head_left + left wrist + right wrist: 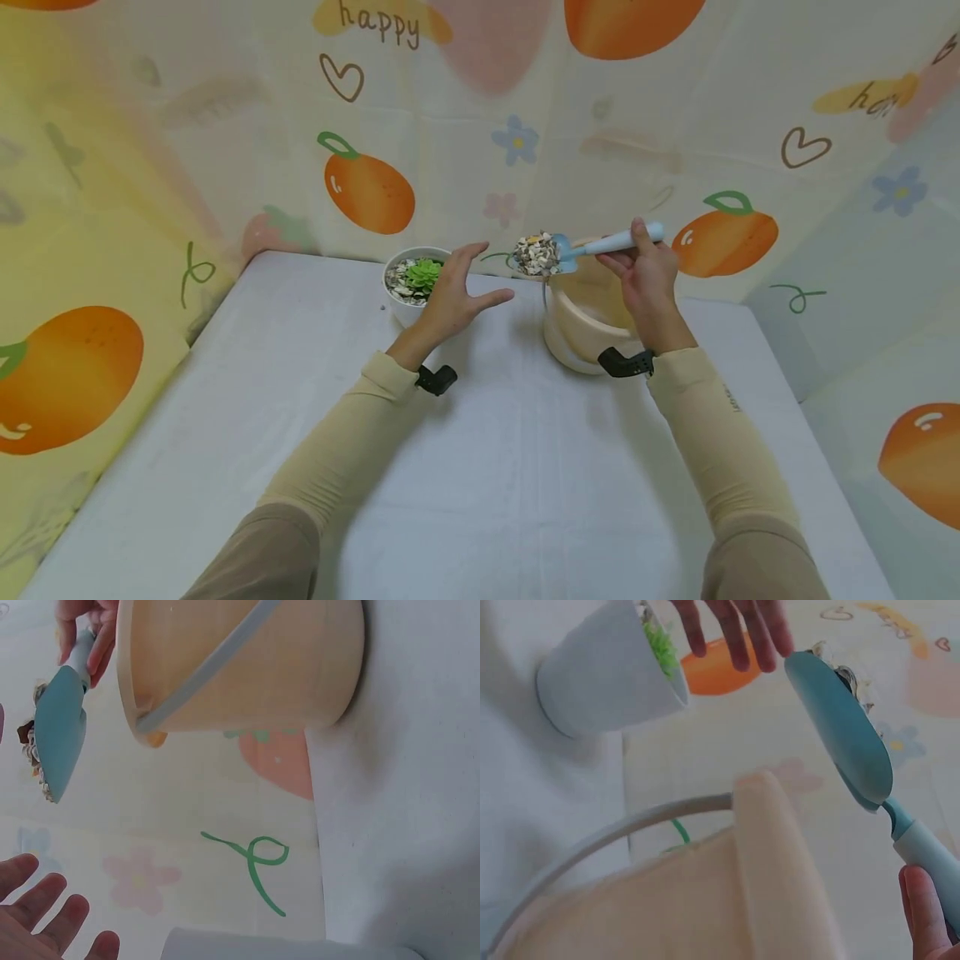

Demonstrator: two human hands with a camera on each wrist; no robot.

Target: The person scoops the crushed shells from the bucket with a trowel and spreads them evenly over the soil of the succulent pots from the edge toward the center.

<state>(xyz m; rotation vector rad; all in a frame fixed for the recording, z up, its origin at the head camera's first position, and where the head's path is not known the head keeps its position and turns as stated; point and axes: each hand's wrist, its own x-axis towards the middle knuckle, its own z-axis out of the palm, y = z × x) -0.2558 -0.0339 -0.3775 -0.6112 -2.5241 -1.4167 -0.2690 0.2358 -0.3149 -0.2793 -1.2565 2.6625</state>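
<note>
My right hand [649, 279] grips the pale handle of a small blue trowel [617, 242], raised above the rim of a cream bucket [592, 346]. A heap of small mixed stones [537, 254] fills its scoop, which points left. In the right wrist view the underside of the trowel [840, 731] shows, with stones along its far edge. My left hand [450, 300], fingers spread and holding nothing, is beside a white pot [405, 310] with a green succulent [422, 274] set in pebbles. The left fingers [56, 907] also show at the corner of the left wrist view.
A grey bail handle [217, 664] hangs at the bucket's side. Both containers stand near the back edge of a table with a white cloth [480, 483]. Behind rises a curtain [450, 108] printed with oranges and flowers. A few specks lie left of the pot.
</note>
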